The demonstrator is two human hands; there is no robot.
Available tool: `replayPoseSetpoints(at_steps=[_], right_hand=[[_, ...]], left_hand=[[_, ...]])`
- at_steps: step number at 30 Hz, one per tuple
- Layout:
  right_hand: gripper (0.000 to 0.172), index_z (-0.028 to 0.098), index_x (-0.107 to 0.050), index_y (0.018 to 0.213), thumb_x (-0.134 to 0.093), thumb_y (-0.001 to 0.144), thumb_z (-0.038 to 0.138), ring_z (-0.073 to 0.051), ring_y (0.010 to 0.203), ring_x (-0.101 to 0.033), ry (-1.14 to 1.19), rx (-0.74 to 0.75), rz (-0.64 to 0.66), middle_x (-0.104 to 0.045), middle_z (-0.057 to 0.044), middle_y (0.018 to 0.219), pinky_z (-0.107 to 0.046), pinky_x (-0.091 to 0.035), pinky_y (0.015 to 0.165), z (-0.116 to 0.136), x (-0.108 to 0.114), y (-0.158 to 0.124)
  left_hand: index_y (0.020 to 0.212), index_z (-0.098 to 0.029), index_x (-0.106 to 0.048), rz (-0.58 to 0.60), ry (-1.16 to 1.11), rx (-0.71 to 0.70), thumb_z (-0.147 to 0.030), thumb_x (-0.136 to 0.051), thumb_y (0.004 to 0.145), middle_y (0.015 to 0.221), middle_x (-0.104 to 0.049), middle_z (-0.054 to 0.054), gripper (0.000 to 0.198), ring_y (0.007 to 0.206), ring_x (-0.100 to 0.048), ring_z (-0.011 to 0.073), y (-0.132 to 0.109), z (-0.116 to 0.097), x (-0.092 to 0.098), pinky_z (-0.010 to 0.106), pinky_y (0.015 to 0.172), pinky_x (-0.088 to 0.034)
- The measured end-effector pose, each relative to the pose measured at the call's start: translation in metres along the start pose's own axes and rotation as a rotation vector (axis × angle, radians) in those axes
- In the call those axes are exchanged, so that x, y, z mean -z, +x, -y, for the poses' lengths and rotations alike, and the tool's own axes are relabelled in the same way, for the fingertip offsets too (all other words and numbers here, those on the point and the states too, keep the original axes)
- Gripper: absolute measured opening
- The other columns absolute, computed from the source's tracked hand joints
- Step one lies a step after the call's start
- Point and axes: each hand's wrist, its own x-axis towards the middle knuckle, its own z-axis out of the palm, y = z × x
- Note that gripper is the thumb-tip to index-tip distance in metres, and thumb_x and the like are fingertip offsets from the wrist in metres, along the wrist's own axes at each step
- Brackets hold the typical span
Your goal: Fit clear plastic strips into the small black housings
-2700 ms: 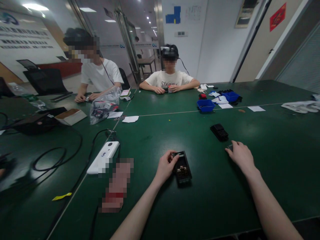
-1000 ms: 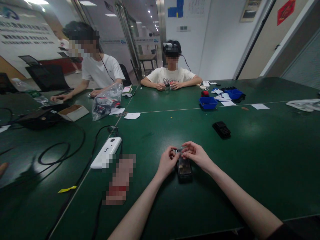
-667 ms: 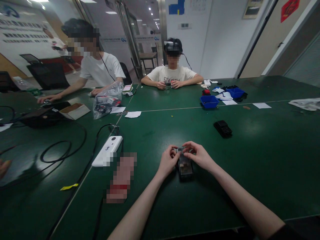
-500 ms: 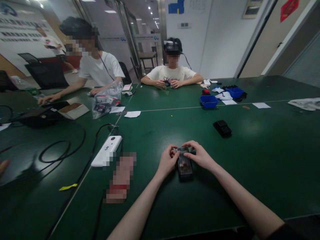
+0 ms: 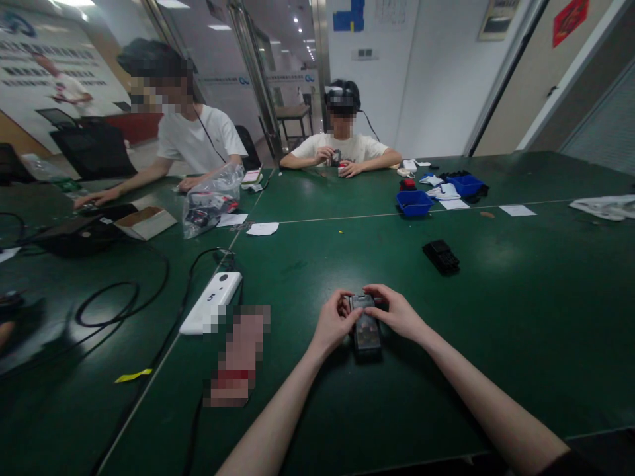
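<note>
A small black rectangular device (image 5: 366, 328) lies flat on the green table (image 5: 496, 317) in front of me. My left hand (image 5: 333, 324) is curled against its left side, thumb on its top edge. My right hand (image 5: 397, 312) closes over its upper right corner, fingers bent on the far end. Both hands touch the device. A clear panel seems to cover its face; I cannot make out details. A second black device (image 5: 440, 256) lies apart at the upper right, untouched.
A white power strip (image 5: 211, 303) with black cables (image 5: 119, 291) lies left. Blue bins (image 5: 414, 203), paper slips (image 5: 262, 229), a plastic bag (image 5: 208, 206) and a cardboard box (image 5: 146, 223) sit farther back. Two other people sit across the table, handling small items.
My right hand left the table at the right, came over to the black device and settled on its far end. My left hand stayed on the device.
</note>
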Motion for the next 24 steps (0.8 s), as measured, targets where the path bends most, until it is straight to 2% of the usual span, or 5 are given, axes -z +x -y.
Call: replayPoseSetpoints(at_steps=[3,7,12,18,24], right_hand=[[0.036,0.020,-0.057,0.110,-0.062,0.075,0.028,-0.018,0.093,-0.061,-0.016,-0.068,-0.040,-0.064,-0.008,0.106,-0.035,-0.048,0.084,-0.004,-0.001,-0.003],[0.025,0.018,-0.062,0.099,-0.055,0.080,0.032,-0.019,0.083,-0.062,-0.138,-0.086,-0.041,-0.068,-0.008,0.094,-0.035,-0.048,0.078,-0.002,-0.002,-0.010],[0.034,0.020,-0.059,0.112,-0.054,0.080,0.031,-0.022,0.096,-0.061,-0.082,-0.049,0.002,-0.066,-0.009,0.106,-0.039,-0.046,0.088,-0.001,-0.006,-0.018],[0.065,0.023,-0.032,0.138,-0.057,0.079,0.034,-0.024,0.120,-0.047,0.038,-0.020,0.026,-0.051,-0.009,0.132,-0.043,-0.036,0.101,-0.003,-0.015,-0.021],[0.057,0.024,-0.040,0.133,-0.055,0.078,0.029,-0.023,0.114,-0.050,-0.132,0.016,-0.074,-0.053,-0.009,0.125,-0.040,-0.038,0.098,0.006,0.008,-0.022]], left_hand=[[0.094,-0.015,-0.051,-0.001,0.027,-0.007,-0.028,-0.067,0.067,0.064,-0.047,-0.005,0.034,0.053,-0.046,0.0082,0.000,0.000,-0.001,0.019,0.048,-0.037],[0.095,-0.015,-0.051,-0.020,0.015,0.008,-0.026,-0.066,0.067,0.067,-0.048,-0.004,0.034,0.053,-0.046,0.0077,-0.001,0.001,-0.002,0.018,0.049,-0.038],[0.094,-0.016,-0.049,-0.055,-0.027,0.021,-0.026,-0.066,0.067,0.069,-0.047,-0.004,0.034,0.055,-0.048,0.0078,-0.001,0.002,-0.003,0.017,0.047,-0.040],[0.100,-0.018,-0.043,-0.040,-0.107,-0.001,-0.029,-0.067,0.069,0.086,-0.053,0.001,0.040,0.069,-0.056,0.0117,-0.001,0.002,-0.002,0.016,0.047,-0.044],[0.104,-0.020,-0.040,0.007,-0.158,0.034,-0.030,-0.066,0.068,0.087,-0.048,0.000,0.045,0.064,-0.054,0.0096,-0.001,0.002,-0.006,0.019,0.045,-0.049]])
